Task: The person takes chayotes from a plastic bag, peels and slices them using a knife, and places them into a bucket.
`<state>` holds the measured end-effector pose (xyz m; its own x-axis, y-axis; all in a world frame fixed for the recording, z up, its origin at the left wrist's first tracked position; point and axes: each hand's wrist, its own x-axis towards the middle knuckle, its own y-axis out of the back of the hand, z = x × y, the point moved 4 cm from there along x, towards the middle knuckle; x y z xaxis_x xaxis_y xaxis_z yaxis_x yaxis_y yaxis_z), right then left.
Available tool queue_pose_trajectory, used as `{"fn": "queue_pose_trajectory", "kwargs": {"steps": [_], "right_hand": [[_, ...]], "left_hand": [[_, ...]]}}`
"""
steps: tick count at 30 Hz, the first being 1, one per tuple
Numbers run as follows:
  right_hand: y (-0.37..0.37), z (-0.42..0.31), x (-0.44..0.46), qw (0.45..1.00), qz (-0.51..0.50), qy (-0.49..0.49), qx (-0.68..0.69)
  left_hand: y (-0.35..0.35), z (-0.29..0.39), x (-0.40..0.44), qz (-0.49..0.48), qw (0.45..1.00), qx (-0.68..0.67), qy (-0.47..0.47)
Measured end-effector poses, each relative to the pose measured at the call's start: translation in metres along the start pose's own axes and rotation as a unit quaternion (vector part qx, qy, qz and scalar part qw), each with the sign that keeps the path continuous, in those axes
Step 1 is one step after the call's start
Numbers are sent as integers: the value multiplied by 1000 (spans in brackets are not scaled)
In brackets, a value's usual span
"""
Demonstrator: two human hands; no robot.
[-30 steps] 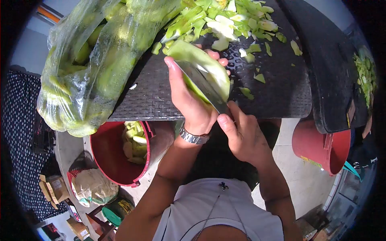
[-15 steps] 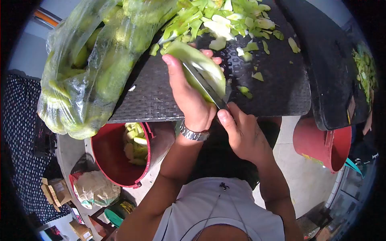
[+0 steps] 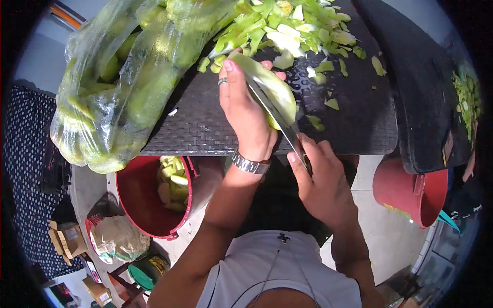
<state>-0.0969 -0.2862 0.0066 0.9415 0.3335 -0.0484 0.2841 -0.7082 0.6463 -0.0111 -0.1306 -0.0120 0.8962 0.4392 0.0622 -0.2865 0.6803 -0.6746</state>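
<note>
My left hand point(image 3: 245, 115), with a ring and a steel wristwatch, is closed around a long, peeled pale-green fruit point(image 3: 280, 91) above the table edge. Its kind I cannot tell for certain. In my right hand point(image 3: 324, 182) is a knife point(image 3: 275, 112), gripped by its handle. The blade slants up and left along the near side of the fruit, close to my left thumb. Beyond both hands, a heap of green and whitish peelings point(image 3: 287, 36) covers the far part of the dark woven-pattern table point(image 3: 205, 126).
A clear plastic bag point(image 3: 128, 92) full of green fruit lies at the table's left. Below it, a red bucket point(image 3: 149, 205) contains pale cut pieces point(image 3: 174, 182). Another red bucket point(image 3: 405, 190) stands at right, beneath a second dark table point(image 3: 421, 92) bearing more peelings point(image 3: 465, 95).
The knife has drawn back slightly down and right along the fruit, with my right hand. My left hand and the fruit have shifted a little right in view; the camera has also moved slightly.
</note>
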Motion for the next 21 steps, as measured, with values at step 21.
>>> {"fn": "queue_pose_trajectory", "kwargs": {"steps": [21], "right_hand": [[34, -4, -5, 955, -9, -150, 255]], "left_hand": [[12, 4, 12, -25, 973, -94, 211]]}}
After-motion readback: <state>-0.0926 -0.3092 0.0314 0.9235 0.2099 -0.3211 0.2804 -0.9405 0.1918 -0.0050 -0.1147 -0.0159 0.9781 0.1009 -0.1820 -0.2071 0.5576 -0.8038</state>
